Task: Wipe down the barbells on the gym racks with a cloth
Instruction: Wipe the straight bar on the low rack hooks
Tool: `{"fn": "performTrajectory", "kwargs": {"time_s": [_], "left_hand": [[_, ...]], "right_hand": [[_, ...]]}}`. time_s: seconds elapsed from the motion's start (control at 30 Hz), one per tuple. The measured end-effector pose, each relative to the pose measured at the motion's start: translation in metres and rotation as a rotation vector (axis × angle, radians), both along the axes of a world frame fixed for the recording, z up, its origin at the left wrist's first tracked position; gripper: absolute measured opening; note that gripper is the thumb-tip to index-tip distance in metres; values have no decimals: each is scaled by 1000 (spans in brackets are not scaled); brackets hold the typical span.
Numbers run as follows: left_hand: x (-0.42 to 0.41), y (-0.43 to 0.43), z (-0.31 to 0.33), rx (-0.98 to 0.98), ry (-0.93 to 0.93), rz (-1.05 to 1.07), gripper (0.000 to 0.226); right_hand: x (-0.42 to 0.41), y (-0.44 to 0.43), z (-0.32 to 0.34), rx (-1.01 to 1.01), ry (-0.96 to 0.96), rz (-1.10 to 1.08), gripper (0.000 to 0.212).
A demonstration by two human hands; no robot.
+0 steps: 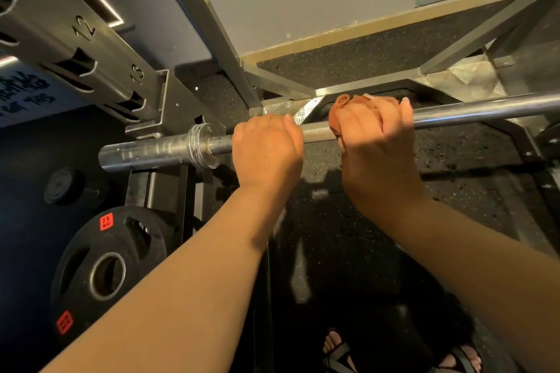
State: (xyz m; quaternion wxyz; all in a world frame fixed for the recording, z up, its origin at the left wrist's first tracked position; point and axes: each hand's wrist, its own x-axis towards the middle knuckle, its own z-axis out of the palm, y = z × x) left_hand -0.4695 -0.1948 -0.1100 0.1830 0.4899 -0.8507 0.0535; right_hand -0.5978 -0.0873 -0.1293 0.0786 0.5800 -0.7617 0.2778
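Laid across the scene, left to right: barbell, sleeve end at left. Left hand is wrapped on the shaft just right of the collar. Right hand is set beside it, further right, with the cloth pressed between palm and shaft. Rack upright is placed far left, weight plate near left, below the sleeve.

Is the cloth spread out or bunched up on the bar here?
Bunched up: the orange-brown cloth is wadded inside the right hand, which grips it around the chrome steel barbell; only crumpled edges show.

Both forearms are bare, and the feet wear dark, strapped, open-toed sandals.
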Motion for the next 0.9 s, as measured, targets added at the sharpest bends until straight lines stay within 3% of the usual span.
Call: {"fn": "performTrajectory", "kwargs": {"time_s": [0.17, 0.43, 0.53, 0.67, 0.77, 0.9], "left_hand": [[0, -1, 2, -25, -16, 4, 37], [-3, -4, -1, -61, -33, 29, 35], [-5, -5, -2, -81, -37, 41, 36], [-4, -7, 2, -19, -58, 30, 41], [-7, -7, 4, -4, -71, 46, 41], [-14, -3, 9, -9, -111, 86, 35]], "right_hand": [[-53, 20, -9, 27, 185, 218, 40], [-11, 2, -3, -68, -9, -67, 32], [-8, -1, -9, -102, 61, 77, 40], [-55, 11, -10, 7, 196, 260, 42], [-77, 24, -10, -47, 205, 219, 41], [-45, 10, 2, -16, 54, 55, 31]]}}
